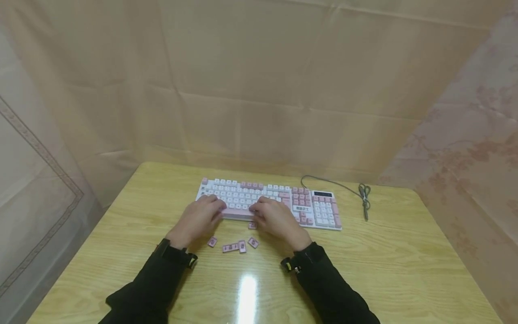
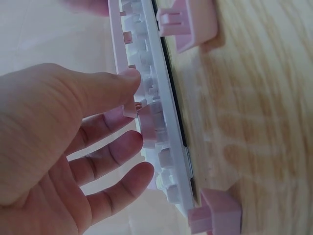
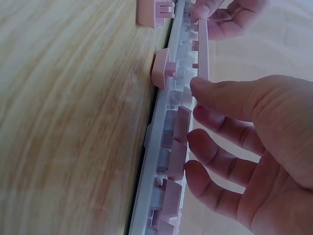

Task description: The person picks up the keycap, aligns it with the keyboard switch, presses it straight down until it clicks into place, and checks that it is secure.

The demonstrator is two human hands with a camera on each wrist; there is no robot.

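A pink-and-white keyboard point(image 1: 232, 195) lies near the table's far side. Along its front row, a long pink spacebar keycap point(image 1: 236, 213) is held at both ends. My left hand point(image 1: 199, 219) pinches its left end between thumb and forefinger, the other fingers loosely bent. With the same pinch, my right hand point(image 1: 279, 221) grips the right end. In the right wrist view the spacebar keycap point(image 3: 203, 51) sits slightly above the keyboard body, stems showing underneath. Several loose pink keycaps lie before the keyboard, among them one keycap point(image 1: 212, 241) by my left wrist and another keycap point(image 1: 252, 242) toward the right.
A grey cable point(image 1: 336, 182) runs from behind the keyboard to a tied bundle point(image 1: 364, 198) on its right. The wooden table point(image 1: 404, 261) meets a hanging beige cloth point(image 1: 259, 112) at its far edge.
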